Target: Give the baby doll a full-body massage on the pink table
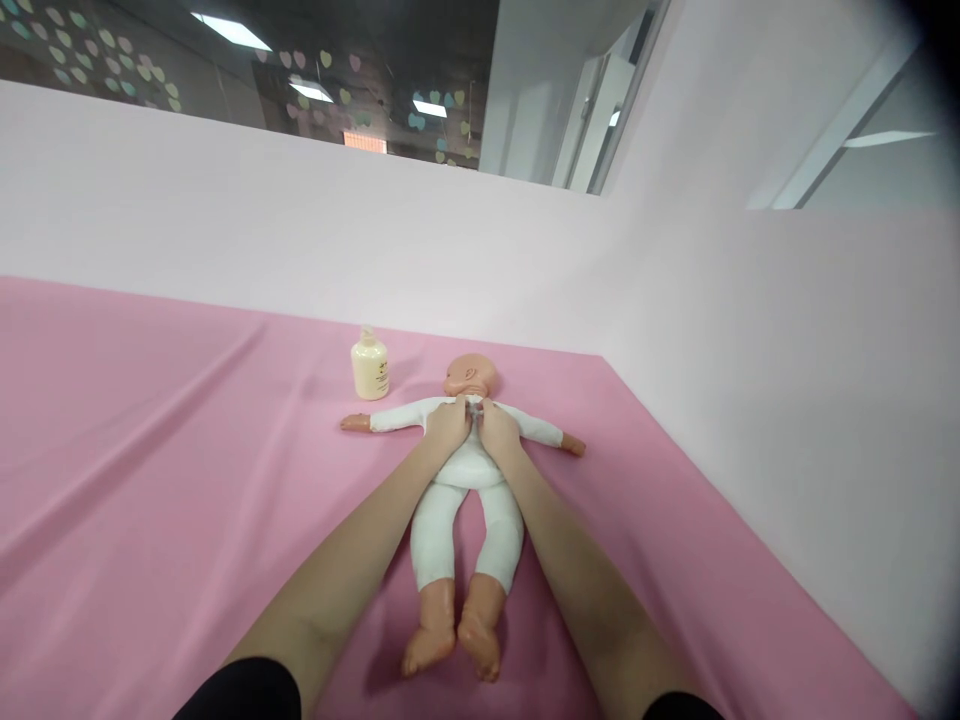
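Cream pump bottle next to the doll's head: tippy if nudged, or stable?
The cream pump bottle is squat and wide-based, so probably stable against a light nudge. It stands on loose, wrinkled pink cloth, so a push may drag the fabric. How full it is can't be judged.

A cream-coloured pump bottle (370,367) stood upright on the pink cloth (150,450) — its label too small to read. Behind the cloth rose a pale pink partition wall (300,230), and above it a dark window (247,70) showed pastel heart stickers and lit ceiling panels.
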{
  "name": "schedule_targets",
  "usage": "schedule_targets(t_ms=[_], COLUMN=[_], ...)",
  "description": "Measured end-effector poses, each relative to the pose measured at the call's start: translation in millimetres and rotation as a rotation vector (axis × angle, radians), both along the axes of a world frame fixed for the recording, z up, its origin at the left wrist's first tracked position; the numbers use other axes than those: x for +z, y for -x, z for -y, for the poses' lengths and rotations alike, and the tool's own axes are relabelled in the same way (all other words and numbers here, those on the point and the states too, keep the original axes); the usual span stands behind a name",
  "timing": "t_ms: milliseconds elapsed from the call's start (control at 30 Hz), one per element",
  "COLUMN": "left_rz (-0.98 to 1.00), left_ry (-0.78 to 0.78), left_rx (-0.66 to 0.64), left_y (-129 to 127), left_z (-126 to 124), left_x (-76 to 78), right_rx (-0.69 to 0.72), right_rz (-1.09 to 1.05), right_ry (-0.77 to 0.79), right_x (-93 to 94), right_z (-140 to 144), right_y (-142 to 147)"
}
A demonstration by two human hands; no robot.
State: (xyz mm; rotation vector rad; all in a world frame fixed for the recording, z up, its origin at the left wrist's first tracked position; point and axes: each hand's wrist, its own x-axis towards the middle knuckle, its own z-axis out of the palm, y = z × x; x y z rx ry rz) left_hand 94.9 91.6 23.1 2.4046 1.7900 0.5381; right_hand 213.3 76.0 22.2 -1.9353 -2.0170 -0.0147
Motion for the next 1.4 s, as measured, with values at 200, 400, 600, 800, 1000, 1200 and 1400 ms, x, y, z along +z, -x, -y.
schedule_targets(t_ms=[200,400,600,800,1000,1200,1400], left_rz=[0.026,0.029,0.012,0.013,0.018,0.027,0.022], left_ry=[-0.002,-0.007,-0.014,-0.004,-0.019,-0.033,-0.022], left_rx=[-0.015,-0.022,-0.010,0.000,0.004,-0.003,0.001], left_y=[0.3,0.6,0.3,-0.3,0.1,1.1,1.5], left_z=[0.2,2.8,4.5,5.0,5.5,5.4,6.0], left_x=[1.8,5.1,5.0,3.2,2.5,2.1,2.9], right_rx=[0.011,0.020,-0.007,0.003,0.006,0.007,-0.006], right_rz=[-0.011,-0.044,-0.040,-0.040,-0.056,-0.066,-0.060], right_ry=[-0.012,-0.058,-0.053,-0.061,-0.069,-0.078,-0.071], right_x=[-2.2,-4.9,-6.0,-5.3,-5.4,-4.8,-2.4], right_z=[-0.9,1.0,1.1,1.8,2.2,1.4,2.9], right_y=[-1.7,-1.9,-1.0,-0.8,-0.7,-0.6,0.9])
